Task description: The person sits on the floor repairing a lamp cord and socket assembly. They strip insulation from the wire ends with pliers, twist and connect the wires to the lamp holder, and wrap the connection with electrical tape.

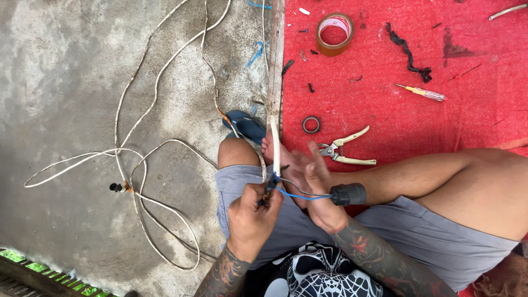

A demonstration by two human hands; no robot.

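Head view: the left hand (254, 212) pinches a joint of blue wires (294, 195) above the lap, fingers closed on it; the right hand (313, 184) rests open-fingered beside it, clamped on nothing I can make out; the black lamp socket (348, 194) hangs at the wires' end, long axis level, pointing right; the white cable (274, 140) runs straight up from the hands.

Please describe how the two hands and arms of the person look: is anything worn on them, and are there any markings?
Both arms are bare, with no sleeves in view. The left hand and right hand wear no gloves; no rings or watch are visible. Both forearms carry dense tattoos: dark patterns on the left forearm, dark with red patches on the right forearm.
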